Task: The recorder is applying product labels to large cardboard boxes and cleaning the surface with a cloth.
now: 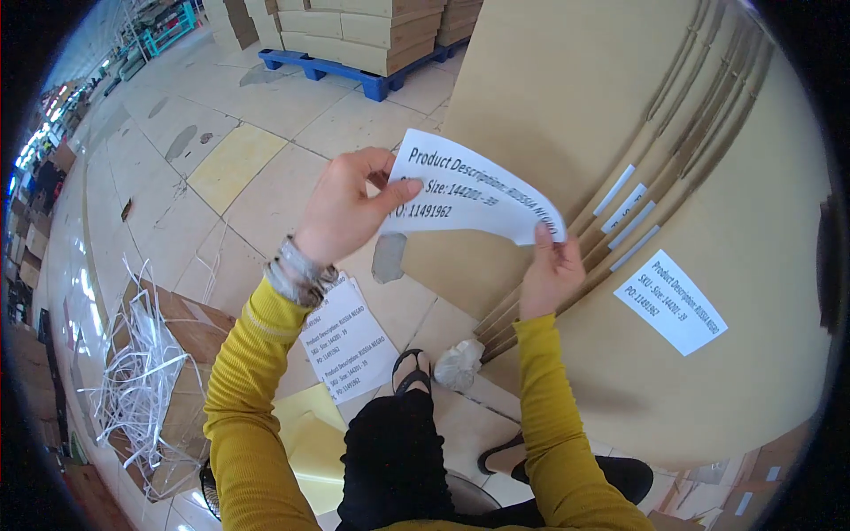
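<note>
A white printed label [474, 190] is stretched between my two hands, its right end curling down. My left hand [350, 199] pinches the left end between thumb and fingers. At the lower right corner, my right hand [551, 274] pinches the label with thumb and fingertips. Close to the right hand lean several flattened brown cardboard boxes [531, 115], stacked on edge. A matching white label [671, 303] is stuck on the nearest box, and slivers of other labels [633, 217] show along the edges of those behind.
Sheets of printed labels [350, 341] lie on the floor by my left foot, near yellow paper [310, 434]. At left stands a carton [177, 323] heaped with white paper strips [146, 389]. A crumpled white lump [459, 365] sits by my foot. Boxes fill a blue pallet [376, 84] beyond.
</note>
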